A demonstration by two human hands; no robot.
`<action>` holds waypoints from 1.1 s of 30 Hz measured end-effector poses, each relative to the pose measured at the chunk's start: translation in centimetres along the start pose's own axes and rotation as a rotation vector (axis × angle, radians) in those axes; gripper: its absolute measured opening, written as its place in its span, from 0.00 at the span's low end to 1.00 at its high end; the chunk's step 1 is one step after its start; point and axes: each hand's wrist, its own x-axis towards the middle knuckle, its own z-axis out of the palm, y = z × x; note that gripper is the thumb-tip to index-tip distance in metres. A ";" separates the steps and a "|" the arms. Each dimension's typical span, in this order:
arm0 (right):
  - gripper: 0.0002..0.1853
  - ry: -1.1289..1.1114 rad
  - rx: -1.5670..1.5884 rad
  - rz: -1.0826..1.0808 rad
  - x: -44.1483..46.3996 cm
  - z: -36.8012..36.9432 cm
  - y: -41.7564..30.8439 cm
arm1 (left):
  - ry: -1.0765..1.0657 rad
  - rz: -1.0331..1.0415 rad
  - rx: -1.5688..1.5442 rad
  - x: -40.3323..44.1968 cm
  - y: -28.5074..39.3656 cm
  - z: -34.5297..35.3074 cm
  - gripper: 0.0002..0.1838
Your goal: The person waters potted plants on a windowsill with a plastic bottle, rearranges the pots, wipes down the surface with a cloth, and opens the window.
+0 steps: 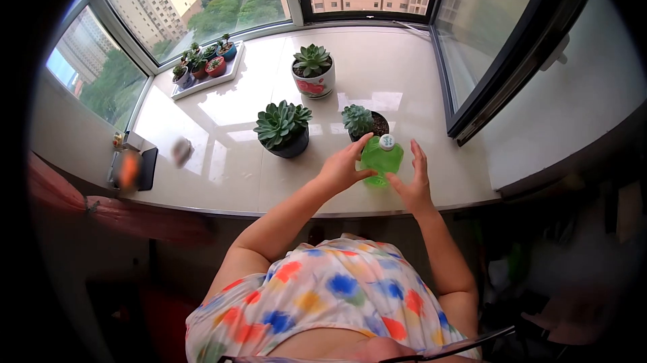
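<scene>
A green translucent bottle (381,159) with a white cap stands near the counter's front edge. My left hand (342,166) curves around its left side, thumb across the front and fingers by the shoulder. On the other side my right hand (414,184) is open, fingers raised and apart from the bottle, its thumb close to the lower part. Just behind the bottle is a dark pot with a small succulent (357,120) and bare soil. A larger succulent (283,124) in a black pot sits to the left. Further back stands a succulent in a white flowered pot (314,85).
At the back left, a white tray (209,87) holds several small potted succulents. Blurred items, one orange (128,169), lie by a dark flat object (147,169) at the left. An opened window sash (485,60) juts in on the right. A pink curtain (145,220) hangs at lower left.
</scene>
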 end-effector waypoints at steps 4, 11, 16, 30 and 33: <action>0.43 0.008 -0.115 -0.269 2.5 -0.9 -3.4 | 0.043 0.042 -0.042 -1.7 0.0 -1.3 0.41; 0.37 -0.177 0.114 -0.438 6.0 5.4 -8.8 | 0.461 -0.101 -0.378 -7.8 -5.4 -9.5 0.16; 0.47 -0.416 0.179 -0.046 5.7 13.6 -8.3 | 0.732 -0.365 -0.842 -11.3 -13.7 -16.1 0.21; 0.43 -0.436 1.059 1.069 5.0 24.5 -1.8 | 0.052 -0.638 -1.401 -5.7 -23.8 -13.2 0.26; 0.41 -0.364 1.073 1.073 4.5 24.9 -3.2 | -0.002 -0.646 -1.374 -5.4 -23.9 -13.5 0.25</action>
